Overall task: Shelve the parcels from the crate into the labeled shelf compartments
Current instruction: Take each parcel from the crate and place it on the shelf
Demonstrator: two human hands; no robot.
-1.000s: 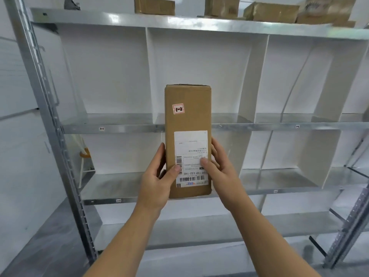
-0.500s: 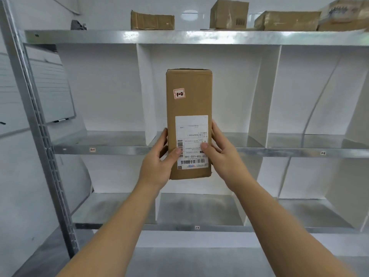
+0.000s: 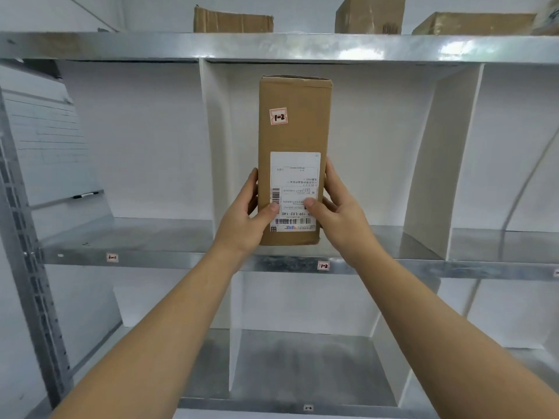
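You hold the parcel [image 3: 293,131] upright w/ both hands, in front of the middle compartment, its bottom just above the shelf edge [image 3: 181,261]. Your left hand [image 3: 242,228] and right hand [image 3: 341,219] grip its low end. Your fingers [image 3: 252,189] wrap the sides, thumbs on the white label [image 3: 295,176]. Its sticker [image 3: 278,116] says 1-2, same as the tag [image 3: 323,265] below. There's room each side btwn parcel and the left divider [image 3: 208,140] and right divider [image 3: 429,161]. A small gap shows under the top shelf [image 3: 272,46].
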